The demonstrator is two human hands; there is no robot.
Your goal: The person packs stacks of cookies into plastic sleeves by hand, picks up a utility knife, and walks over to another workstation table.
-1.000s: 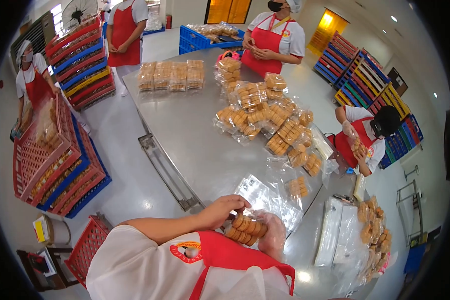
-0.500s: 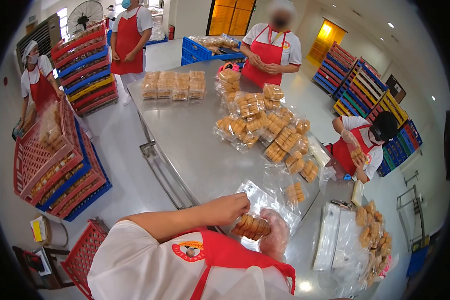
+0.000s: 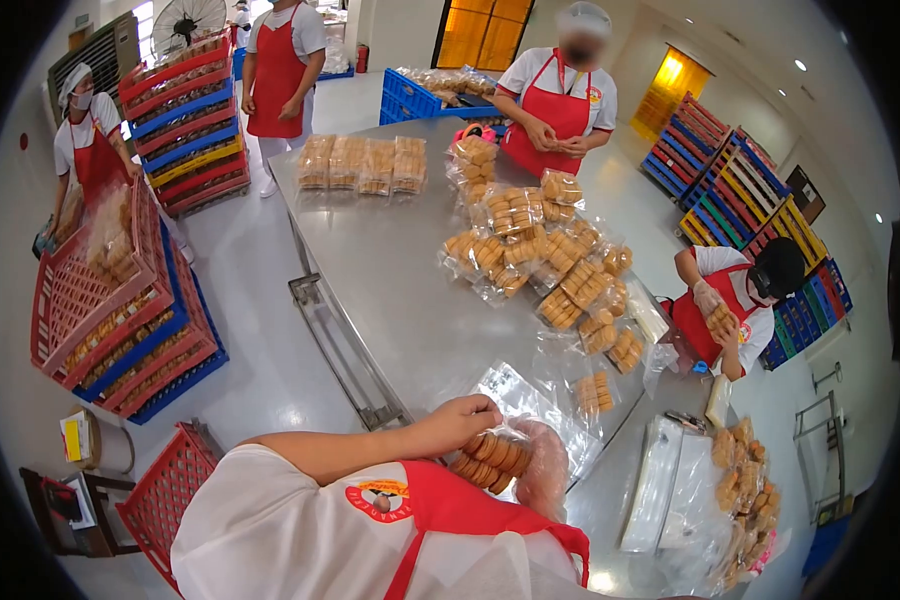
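Close to my apron is a pack of round brown cookies [image 3: 497,456], apparently in clear plastic and lined up in rows. My right hand [image 3: 540,465], in a clear plastic glove, curls around its right side. Bare, my left hand [image 3: 467,420] is closed at the pack's upper left edge; its fingertips are partly hidden. Flat clear plastic bags [image 3: 515,395] lie on the steel table just beyond my hands. A small row of cookies [image 3: 594,392] rests on plastic to the right of them.
Bagged cookies [image 3: 570,270] are heaped mid-table, and several packs [image 3: 362,165] line the far left. Plastic sleeves [image 3: 655,480] and more cookies [image 3: 748,490] lie at right. Stacked crates [image 3: 120,310] stand left. A co-worker [image 3: 715,310] handles cookies at right; others stand farther back.
The cookie pack has turned in my hands, and two rows now show where one did. My left hand stays closed at its edge. The whole view has shifted slightly.
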